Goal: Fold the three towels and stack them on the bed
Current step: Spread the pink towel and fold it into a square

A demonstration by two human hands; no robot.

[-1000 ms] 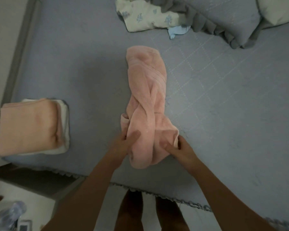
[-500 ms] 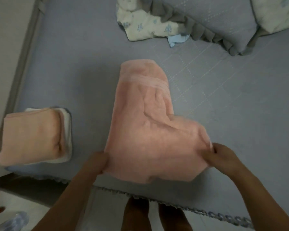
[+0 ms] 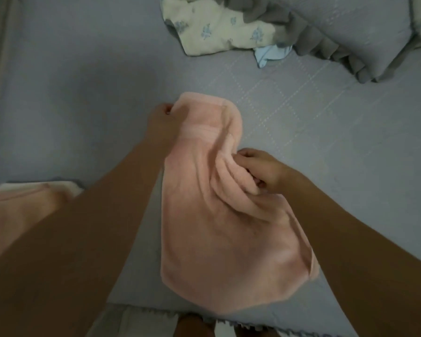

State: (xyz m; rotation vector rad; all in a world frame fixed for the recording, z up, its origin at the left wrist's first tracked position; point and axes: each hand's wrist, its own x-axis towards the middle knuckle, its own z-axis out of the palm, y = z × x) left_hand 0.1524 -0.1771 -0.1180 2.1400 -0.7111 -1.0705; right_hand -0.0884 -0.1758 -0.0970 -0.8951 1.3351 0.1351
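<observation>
Two hands, left hand (image 3: 161, 122) and right hand (image 3: 263, 170), fingers pinching pink towel (image 3: 229, 227) on bed (image 3: 83, 98).

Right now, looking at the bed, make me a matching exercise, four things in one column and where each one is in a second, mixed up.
1. pink towel
2. folded towels
3. left hand
4. right hand

A. left edge of the bed
B. grips the towel's bunched right side
C. spread in the middle
D. pinches the towel's far left corner

Pairs: 1-C, 2-A, 3-D, 4-B
</observation>
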